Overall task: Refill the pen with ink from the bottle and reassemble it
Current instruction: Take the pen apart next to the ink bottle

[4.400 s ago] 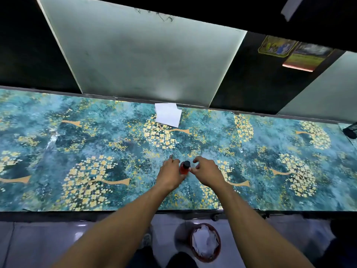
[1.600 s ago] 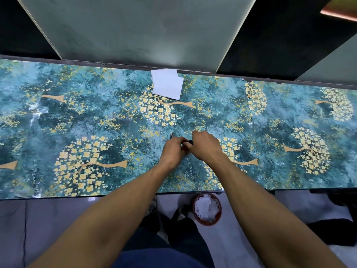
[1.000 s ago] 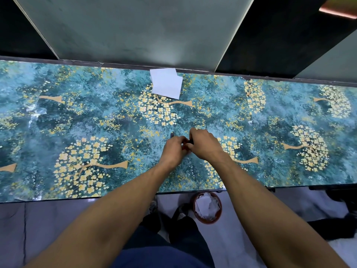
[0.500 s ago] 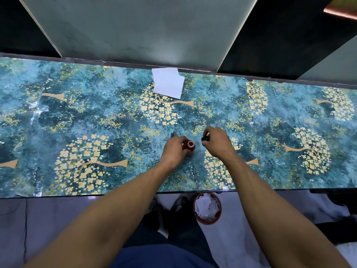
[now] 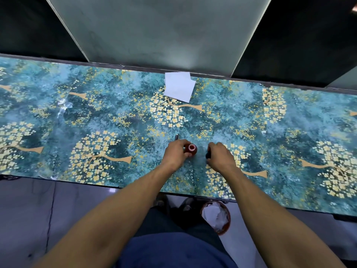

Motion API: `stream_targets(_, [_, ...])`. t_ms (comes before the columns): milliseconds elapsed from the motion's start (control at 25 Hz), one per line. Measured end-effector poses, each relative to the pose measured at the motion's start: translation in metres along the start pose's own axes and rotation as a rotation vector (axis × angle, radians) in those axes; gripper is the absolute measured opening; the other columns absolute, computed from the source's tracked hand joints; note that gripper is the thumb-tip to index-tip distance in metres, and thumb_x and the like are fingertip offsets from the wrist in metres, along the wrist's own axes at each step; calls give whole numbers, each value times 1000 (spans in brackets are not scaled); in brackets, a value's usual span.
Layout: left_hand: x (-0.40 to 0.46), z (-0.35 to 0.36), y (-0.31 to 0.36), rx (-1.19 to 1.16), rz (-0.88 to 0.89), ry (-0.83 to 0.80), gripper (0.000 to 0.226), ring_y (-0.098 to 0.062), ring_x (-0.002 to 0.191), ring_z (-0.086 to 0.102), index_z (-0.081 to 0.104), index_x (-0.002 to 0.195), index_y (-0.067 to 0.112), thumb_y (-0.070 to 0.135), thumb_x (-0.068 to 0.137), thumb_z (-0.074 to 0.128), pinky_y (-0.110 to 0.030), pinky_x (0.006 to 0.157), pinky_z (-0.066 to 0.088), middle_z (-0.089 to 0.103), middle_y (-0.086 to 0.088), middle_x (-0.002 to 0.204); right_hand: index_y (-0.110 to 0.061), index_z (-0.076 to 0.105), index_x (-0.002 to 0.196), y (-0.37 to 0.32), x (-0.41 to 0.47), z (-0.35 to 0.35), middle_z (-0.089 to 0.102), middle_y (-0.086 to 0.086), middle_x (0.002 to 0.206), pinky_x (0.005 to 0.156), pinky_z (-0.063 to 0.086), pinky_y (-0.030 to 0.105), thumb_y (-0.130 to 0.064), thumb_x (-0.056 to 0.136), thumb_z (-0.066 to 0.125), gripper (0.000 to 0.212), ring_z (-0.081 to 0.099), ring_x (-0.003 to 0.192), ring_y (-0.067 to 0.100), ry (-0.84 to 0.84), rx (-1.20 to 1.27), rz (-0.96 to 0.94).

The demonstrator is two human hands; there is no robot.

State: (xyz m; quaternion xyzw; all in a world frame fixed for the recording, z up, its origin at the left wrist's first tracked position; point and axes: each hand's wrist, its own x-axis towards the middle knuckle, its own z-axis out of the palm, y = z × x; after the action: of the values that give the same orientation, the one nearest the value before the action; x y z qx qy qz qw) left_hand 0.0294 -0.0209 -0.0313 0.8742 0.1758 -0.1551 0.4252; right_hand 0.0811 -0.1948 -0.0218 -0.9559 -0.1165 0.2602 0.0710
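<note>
Desk (image 5: 96, 117) first: a long top under glossy film printed with teal foliage and pale yellow blossom trees, its far edge against grey panels. Taking the bottle (image 5: 190, 149) as landmark, white folded paper (image 5: 179, 86) lies well beyond it near that far edge, and a round bin (image 5: 216, 216) with crumpled paper sits on the floor on the near side, under the desk edge.

Left hand (image 5: 176, 154) curls round the bottle from its left, fingers closed on the wall, steadying it upright. The bottle is small, round and dark red, its mouth open and showing a pale ring. Right hand (image 5: 220, 156) rests just right of the bottle, apart from it, fingers closed round a small dark cap (image 5: 208, 155), seemingly setting it on the desk.

Pen (image 5: 176, 136): only a slim dark tip with a metallic glint shows, just beyond the left knuckles and up-left of the bottle, its long axis running away from the person. Whether the left hand grips it alongside the bottle or it merely lies behind is hard to tell, since the hand hides the rest.

That relation decides the coming move: the pen is closest to the left hand, which is busy, so the right hand would have to cross over the open mouth, a spill risk.
</note>
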Motion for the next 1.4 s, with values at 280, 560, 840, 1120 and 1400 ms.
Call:
stream_targets(280, [-13,1,-2,117,-83,89,66,-25,112,61,53,137,17,23,77,82,-41,98,49,62,-7,127,-19,46,132,27,14,-42,56,11,119,75,53,44,-6,88,60,47,59,99,32,-110,-146,-133])
stream_targets(560, [-28,-4,-15,153,-339,208,33,-17,78,55,56,98,14,37,83,75,-32,64,44,61,-4,95,-19,61,115,13,35,-68,67,7,104,74,56,40,-20,88,66,28,62,86,25,22,148,-144])
stream_targets(840, [-26,-2,-11,50,-408,254,11,-23,75,60,60,86,14,20,83,69,-33,64,50,63,-5,86,-17,67,106,-32,43,-71,70,3,99,73,51,35,-26,91,70,18,64,88,22,27,328,-244])
stream_targets(1120, [-37,-20,8,-385,-368,375,10,-15,75,63,68,88,13,21,83,72,-23,60,45,69,-1,81,-14,69,93,-73,49,-79,72,5,84,69,55,39,-44,90,70,30,68,78,23,-19,367,-319])
stream_targets(1400, [-54,-28,17,-429,-314,422,11,-13,78,67,70,90,13,20,83,73,-28,66,53,71,0,82,-1,72,81,-100,49,-72,74,16,78,63,50,34,-28,88,76,28,72,74,24,-169,560,-270])
